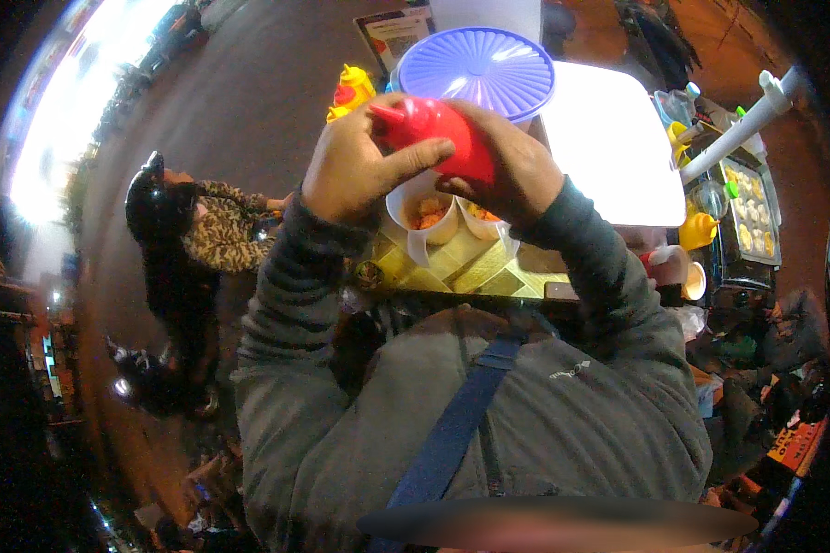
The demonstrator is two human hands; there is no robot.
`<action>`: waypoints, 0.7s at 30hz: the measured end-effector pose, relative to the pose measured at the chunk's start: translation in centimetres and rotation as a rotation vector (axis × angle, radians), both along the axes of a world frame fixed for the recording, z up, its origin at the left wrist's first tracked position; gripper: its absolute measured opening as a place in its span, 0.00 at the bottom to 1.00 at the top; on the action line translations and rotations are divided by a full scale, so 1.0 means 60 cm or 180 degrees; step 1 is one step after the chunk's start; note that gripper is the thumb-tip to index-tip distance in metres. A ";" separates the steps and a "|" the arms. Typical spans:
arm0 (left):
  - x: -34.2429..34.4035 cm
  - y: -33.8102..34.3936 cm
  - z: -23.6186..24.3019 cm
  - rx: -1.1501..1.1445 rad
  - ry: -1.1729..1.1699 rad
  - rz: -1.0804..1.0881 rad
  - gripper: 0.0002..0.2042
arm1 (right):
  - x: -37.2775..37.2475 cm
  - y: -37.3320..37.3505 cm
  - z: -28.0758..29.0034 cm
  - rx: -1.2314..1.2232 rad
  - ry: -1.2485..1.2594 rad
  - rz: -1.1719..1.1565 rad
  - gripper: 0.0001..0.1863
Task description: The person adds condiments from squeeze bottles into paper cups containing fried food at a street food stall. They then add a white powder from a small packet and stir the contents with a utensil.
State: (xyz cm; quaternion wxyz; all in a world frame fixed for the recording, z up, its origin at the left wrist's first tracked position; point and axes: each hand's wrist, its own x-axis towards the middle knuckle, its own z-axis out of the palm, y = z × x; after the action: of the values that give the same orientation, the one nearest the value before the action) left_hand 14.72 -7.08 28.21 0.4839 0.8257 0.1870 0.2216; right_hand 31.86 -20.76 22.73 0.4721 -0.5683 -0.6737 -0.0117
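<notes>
A red squeeze bottle lies tilted between my hands, its pointed nozzle aimed left. My left hand is closed about the nozzle end, with the thumb laid across the bottle's shoulder. Around the body and base end wraps my right hand; some of its fingers are hidden behind the bottle. Beneath them stands a white cup with orange-red food inside. A second white container, holding similar food, is beside it, partly covered by my right hand and wrist.
Behind my hands is a round purple ribbed lid, with a white board to its right. Yellow squeeze bottles stand at the left. Farther right are another yellow bottle and a tray of round food pieces. A person is at left.
</notes>
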 end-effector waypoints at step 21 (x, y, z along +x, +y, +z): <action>-0.290 0.032 -0.187 -0.0362 -0.0043 0.2083 0.21 | 0.122 -0.030 -0.021 -0.0330 -0.4115 -0.0812 0.15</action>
State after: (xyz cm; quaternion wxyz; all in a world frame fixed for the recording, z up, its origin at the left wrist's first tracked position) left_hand -2.66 -5.16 16.96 0.4336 0.6920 0.4512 0.3601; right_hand 39.16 -22.54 21.48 -0.0605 -0.5442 -0.7486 -0.3739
